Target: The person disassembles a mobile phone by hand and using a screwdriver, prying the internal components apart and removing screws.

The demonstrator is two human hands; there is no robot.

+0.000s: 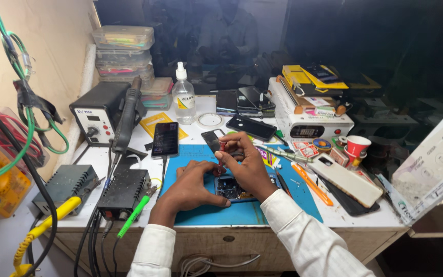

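Head view: opened phone (230, 189) lies on blue mat (201, 213), mid bench (344, 218), insides showing. Left hand (193, 187) rests flat on mat, fingers pressing phone's left edge; grip not closed around anything. Right hand (247, 161) hovers above phone, its grip pinched on a thin red-handled tool (221, 154) standing near upright, tip down toward phone. Just beyond: dark phone (165, 139) with cable, clear bottle (183, 95). Left: soldering station (101, 113). Right: white phone (345, 180), orange tool (311, 183), 2 red cups (357, 147)
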